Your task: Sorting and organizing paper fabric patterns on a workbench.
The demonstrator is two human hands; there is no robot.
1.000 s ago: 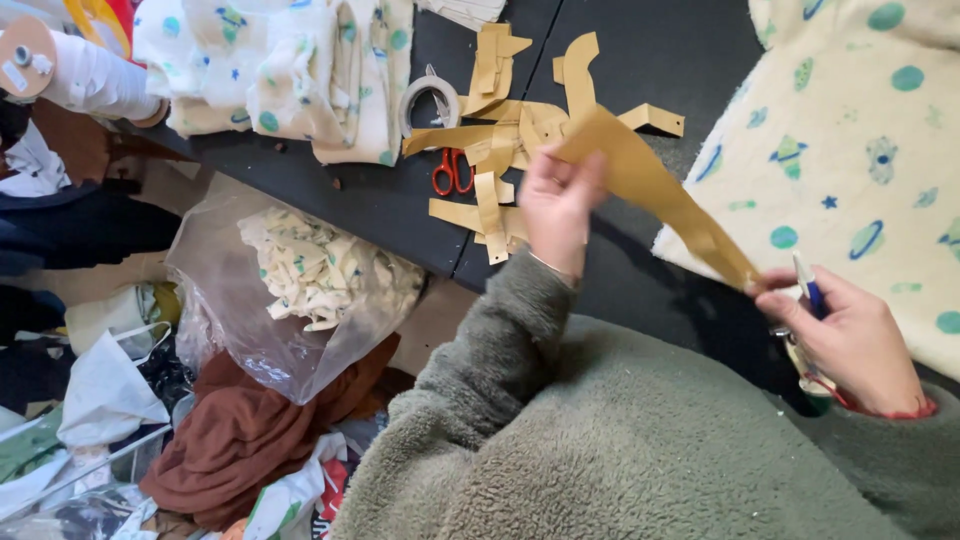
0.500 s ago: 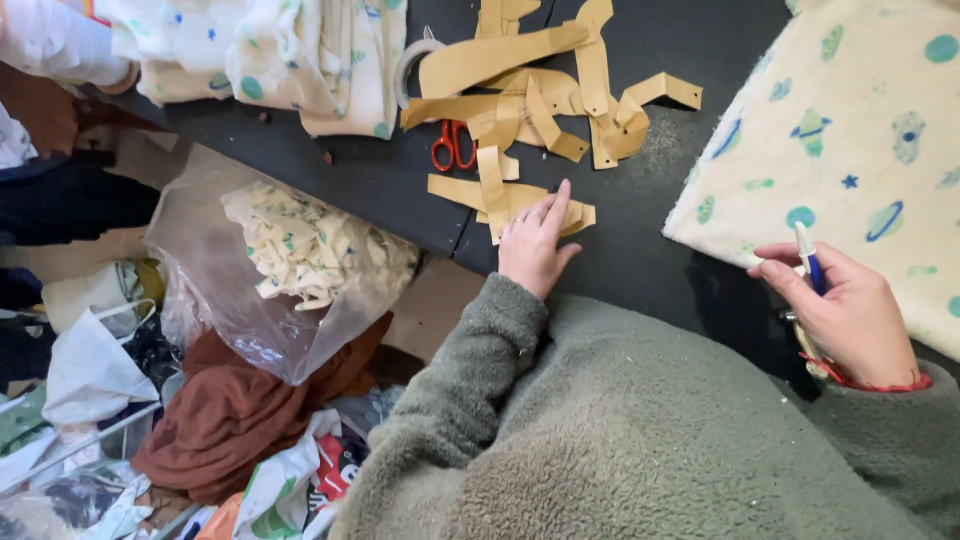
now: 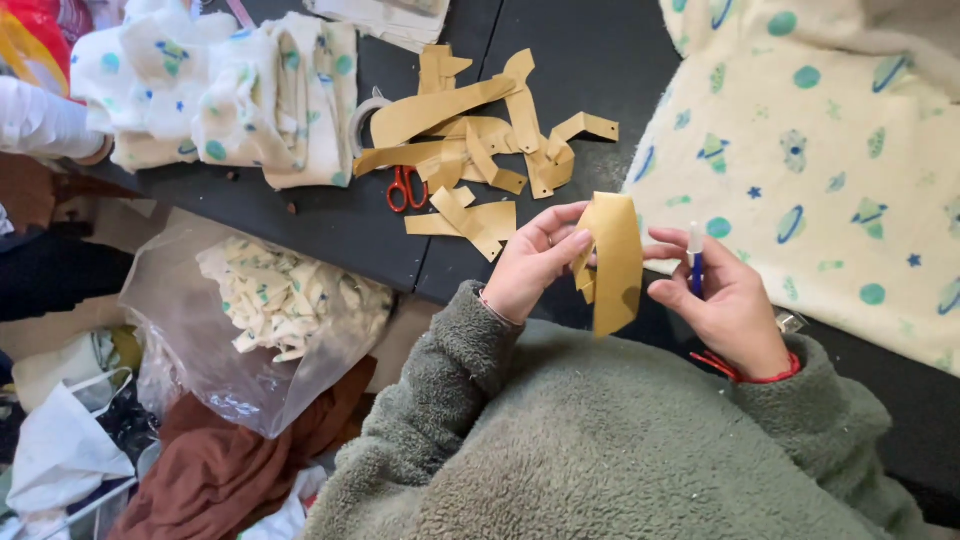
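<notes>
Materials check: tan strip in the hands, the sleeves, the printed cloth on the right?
Tan strip: looks like thin card or stiff paper, matte; it holds a clean bend and cut edges. Sleeves: grey-green fleece, nubby pile. Printed cloth: plush cream fabric, fuzzy nap, probably fleece or flannel. Left hand pinches the strip; right hand holds a blue pen.

The pen [image 3: 695, 262] is mostly hidden inside the right hand [image 3: 725, 305]. The red scissors [image 3: 405, 188] have their blades tucked under the brown paper pieces [image 3: 470, 140]. The spotted cloth [image 3: 810, 170] runs off the picture's edge.
</notes>
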